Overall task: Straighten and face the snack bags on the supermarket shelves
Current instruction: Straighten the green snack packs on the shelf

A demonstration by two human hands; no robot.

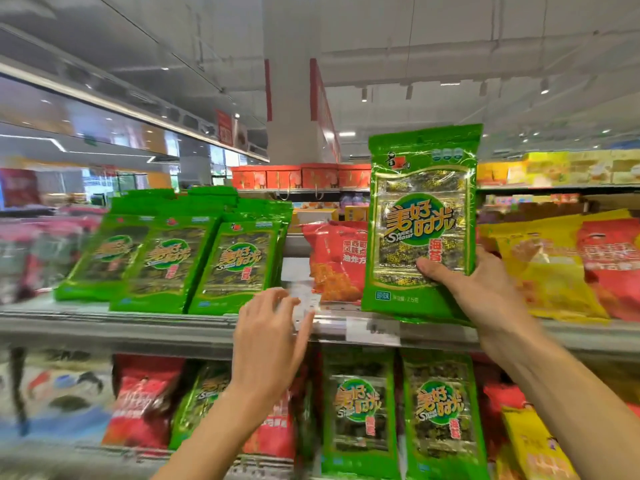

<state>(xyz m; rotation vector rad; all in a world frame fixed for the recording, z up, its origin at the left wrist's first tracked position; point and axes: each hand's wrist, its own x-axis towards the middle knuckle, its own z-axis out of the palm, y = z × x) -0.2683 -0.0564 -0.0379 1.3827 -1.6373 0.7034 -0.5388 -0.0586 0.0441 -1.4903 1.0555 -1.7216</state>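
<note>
Green seaweed bag [420, 220]: upright, raised above upper shelf edge [173, 323], gripped by right hand [485, 292]. Left hand [273, 327]: fingers spread, empty, at gap beside leaning green bags [173, 261]. Red bag [337, 261] behind gap.

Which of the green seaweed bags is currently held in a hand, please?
The upright green seaweed bag at the right, lifted above the upper shelf: the right hand grips its lower corner. The other green bags lean untouched in rows.

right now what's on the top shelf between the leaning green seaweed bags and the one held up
In the head view, a red snack bag stands between the leaning green seaweed bags and the held seaweed bag, gripped by the right hand.
</note>
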